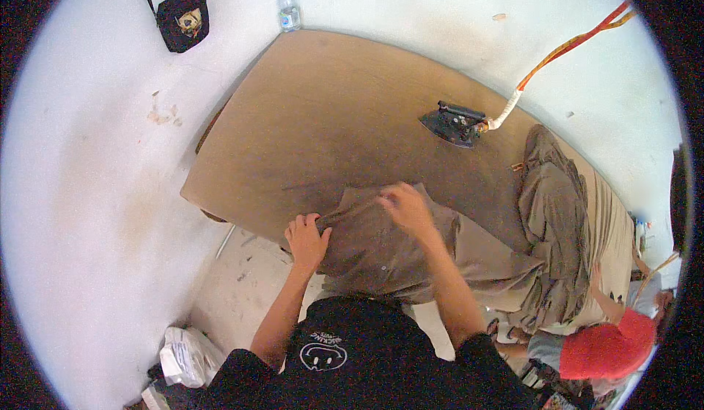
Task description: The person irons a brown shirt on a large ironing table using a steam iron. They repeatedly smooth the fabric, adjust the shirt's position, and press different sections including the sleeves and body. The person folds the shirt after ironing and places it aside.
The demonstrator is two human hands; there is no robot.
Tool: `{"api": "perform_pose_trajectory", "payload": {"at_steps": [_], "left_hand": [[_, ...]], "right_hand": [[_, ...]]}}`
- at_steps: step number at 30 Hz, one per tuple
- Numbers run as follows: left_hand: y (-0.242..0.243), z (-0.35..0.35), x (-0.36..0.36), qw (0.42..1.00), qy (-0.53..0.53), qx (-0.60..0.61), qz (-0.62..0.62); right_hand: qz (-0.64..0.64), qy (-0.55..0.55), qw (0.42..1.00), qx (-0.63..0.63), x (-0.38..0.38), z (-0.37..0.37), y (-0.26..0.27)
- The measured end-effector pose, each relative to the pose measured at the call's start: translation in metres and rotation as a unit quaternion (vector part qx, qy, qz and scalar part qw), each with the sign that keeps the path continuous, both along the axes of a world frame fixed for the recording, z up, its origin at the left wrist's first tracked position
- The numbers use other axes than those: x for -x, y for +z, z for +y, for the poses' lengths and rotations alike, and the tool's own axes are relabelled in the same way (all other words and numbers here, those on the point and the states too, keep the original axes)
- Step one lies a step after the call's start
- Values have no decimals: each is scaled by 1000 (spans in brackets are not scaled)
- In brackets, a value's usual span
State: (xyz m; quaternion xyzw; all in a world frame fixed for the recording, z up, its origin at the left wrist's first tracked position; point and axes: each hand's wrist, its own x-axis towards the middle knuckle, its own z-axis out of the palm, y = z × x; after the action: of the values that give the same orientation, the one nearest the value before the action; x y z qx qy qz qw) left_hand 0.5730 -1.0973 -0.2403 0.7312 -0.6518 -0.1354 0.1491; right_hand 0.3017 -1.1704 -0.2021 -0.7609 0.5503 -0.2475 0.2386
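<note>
A greyish-brown cloth garment (379, 250) with a small button lies over the near edge of the padded ironing table. My left hand (307, 240) is at the garment's left edge, with cloth between the thumb and fingers. Over the garment's upper part is my right hand (408, 209), its fingers curled close to a fold; blur hides whether they pinch it. Beyond my hands, an electric iron (454, 124) rests on the brown table cover (330, 107). A white-wrapped cord (506, 110) runs from the iron's back toward the upper right.
More brown garments (555, 206) lie bunched on the table's right side. A person in a red top (608, 349) is at the lower right. A plastic bottle (289, 14) stands behind the far left corner. A black bag (184, 19) hangs on the wall; a white plastic bag (190, 355) sits lower left.
</note>
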Motion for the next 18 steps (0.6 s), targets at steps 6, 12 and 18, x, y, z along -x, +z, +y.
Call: {"api": "perform_pose_trajectory", "payload": {"at_steps": [6,12,18], "left_hand": [[10,2,-18,986,-85,53,134],[51,51,-18,915,-272,-76,288],[58,63,-15,858,-457,-198,124]], "right_hand": [[293,74,947,-112,-100,-34,14],[-86,-53,992,-71,-4,71,69],[-85,-475,835,264,176,234,172]]}}
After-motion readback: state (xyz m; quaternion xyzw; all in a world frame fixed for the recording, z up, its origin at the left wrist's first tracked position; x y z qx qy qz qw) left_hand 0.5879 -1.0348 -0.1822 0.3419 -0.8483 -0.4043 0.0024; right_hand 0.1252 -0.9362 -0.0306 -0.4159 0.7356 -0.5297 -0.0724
